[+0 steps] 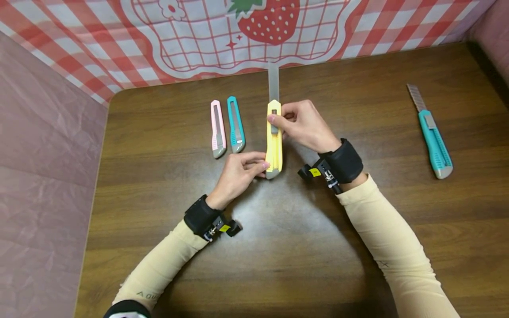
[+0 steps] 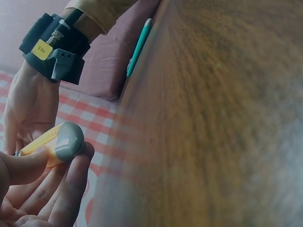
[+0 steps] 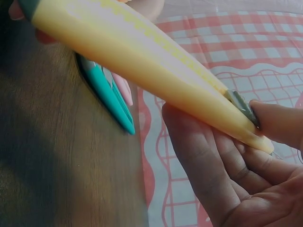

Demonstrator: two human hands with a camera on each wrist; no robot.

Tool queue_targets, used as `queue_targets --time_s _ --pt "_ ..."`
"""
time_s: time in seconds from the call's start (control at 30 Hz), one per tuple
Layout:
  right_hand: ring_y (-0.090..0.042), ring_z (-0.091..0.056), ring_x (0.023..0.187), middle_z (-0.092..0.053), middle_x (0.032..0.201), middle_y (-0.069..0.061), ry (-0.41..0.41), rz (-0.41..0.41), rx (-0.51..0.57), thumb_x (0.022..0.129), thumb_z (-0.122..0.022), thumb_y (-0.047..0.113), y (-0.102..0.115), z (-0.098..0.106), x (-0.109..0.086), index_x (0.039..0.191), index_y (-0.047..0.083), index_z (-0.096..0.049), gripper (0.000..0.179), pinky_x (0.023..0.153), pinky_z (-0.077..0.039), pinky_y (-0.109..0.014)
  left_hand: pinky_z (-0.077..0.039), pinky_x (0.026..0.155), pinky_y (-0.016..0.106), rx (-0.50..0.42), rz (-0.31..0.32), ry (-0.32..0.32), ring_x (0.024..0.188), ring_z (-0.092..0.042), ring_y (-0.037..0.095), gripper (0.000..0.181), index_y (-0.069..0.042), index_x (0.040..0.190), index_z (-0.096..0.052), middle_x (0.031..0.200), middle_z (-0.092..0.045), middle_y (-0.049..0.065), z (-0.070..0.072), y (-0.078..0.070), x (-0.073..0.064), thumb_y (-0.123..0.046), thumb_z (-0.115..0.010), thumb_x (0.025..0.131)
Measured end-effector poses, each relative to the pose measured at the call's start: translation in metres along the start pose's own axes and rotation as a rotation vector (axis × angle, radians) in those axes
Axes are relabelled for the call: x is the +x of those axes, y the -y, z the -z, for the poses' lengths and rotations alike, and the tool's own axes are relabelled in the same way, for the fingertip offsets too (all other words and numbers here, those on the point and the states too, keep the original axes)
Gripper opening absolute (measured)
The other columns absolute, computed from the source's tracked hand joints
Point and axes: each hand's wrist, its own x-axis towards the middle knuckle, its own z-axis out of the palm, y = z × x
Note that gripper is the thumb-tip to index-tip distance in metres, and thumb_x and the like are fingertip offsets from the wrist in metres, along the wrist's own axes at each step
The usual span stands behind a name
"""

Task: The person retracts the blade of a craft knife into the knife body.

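Note:
Both hands hold a yellow utility knife, its long blade extended away from the body. The left hand pinches the grey butt end between thumb and fingers; the left wrist view shows that grey end cap close up. My right hand grips the front of the handle, its thumb on the grey slider, with fingers beneath the body. Left of the knife, a pink utility knife and a small teal utility knife lie side by side, blades inside their handles.
A larger teal utility knife lies far right on the wooden table, its blade out. At the back hangs a red-and-white checked cloth with a strawberry print. Pink fabric borders the left side.

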Motion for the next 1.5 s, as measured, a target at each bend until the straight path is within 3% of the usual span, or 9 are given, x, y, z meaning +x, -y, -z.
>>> queue_targets --time_s 0.2,0.57,0.7,0.83,1.03,1.23,1.5 --pt "-0.028 -0.060 0.056 -0.064 0.063 -0.007 0.001 0.004 -0.017 0.089 -0.063 0.027 -0.001 0.001 0.000 0.077 0.007 -0.066 0.023 0.047 -0.053 -0.032 -0.060 0.069 0.034 -0.031 0.004 -0.002 0.075 -0.066 0.021 0.025 0.009 0.109 -0.061 0.095 -0.067 0.024 0.000 0.023 0.006 0.002 -0.063 0.085" --pt "-0.017 -0.060 0.062 -0.065 0.072 -0.004 -0.006 0.016 -0.032 0.084 -0.069 0.023 -0.001 -0.001 0.000 0.085 0.008 -0.067 0.015 0.051 -0.046 -0.021 -0.060 0.066 0.031 -0.006 -0.023 -0.026 0.072 -0.065 0.020 0.025 0.009 0.109 -0.061 0.094 -0.067 0.023 0.001 0.026 0.007 0.002 -0.062 0.086" --pt "-0.012 -0.063 0.067 -0.066 0.076 -0.003 -0.028 0.017 -0.012 0.085 -0.069 0.023 0.000 -0.002 0.000 0.088 0.006 -0.067 0.017 0.056 -0.053 -0.021 -0.060 0.066 0.036 0.000 -0.043 -0.030 0.071 -0.065 0.019 0.024 0.007 0.109 -0.062 0.094 -0.068 0.022 0.002 0.026 0.007 -0.001 -0.063 0.087" --pt "-0.010 -0.064 0.072 -0.066 0.080 -0.004 -0.036 0.016 0.025 0.085 -0.068 0.020 0.000 -0.002 0.001 0.090 0.004 -0.066 0.017 0.061 -0.058 -0.029 -0.059 0.069 0.045 -0.011 -0.056 -0.015 0.073 -0.065 0.024 0.024 0.009 0.110 -0.060 0.096 -0.066 0.025 0.002 0.019 0.006 -0.001 -0.062 0.088" --pt "-0.010 -0.065 0.075 -0.066 0.082 -0.005 -0.051 0.024 0.051 0.085 -0.068 0.018 0.000 -0.001 0.001 0.090 0.004 -0.065 0.016 0.061 -0.058 -0.034 -0.055 0.074 0.053 -0.004 -0.035 0.009 0.077 -0.064 0.035 0.025 0.015 0.110 -0.056 0.097 -0.063 0.032 0.001 -0.002 -0.001 0.006 -0.059 0.087" --pt "-0.012 -0.064 0.076 -0.066 0.083 -0.007 -0.044 0.039 0.090 0.086 -0.067 0.017 -0.001 -0.003 0.002 0.093 0.003 -0.064 0.016 0.062 -0.058 -0.039 -0.055 0.074 0.055 -0.003 -0.054 0.000 0.077 -0.063 0.037 0.023 0.017 0.107 -0.057 0.095 -0.063 0.032 0.000 -0.006 -0.002 0.010 -0.059 0.085" --pt "-0.029 -0.058 0.054 -0.064 0.069 -0.013 0.007 0.001 0.057 0.092 -0.060 0.024 -0.003 -0.005 0.001 0.089 0.001 -0.067 0.025 0.046 -0.056 -0.032 -0.055 0.073 0.055 -0.034 -0.077 -0.009 0.076 -0.063 0.035 0.021 0.016 0.105 -0.058 0.093 -0.063 0.032 0.000 -0.002 -0.001 0.011 -0.057 0.085"
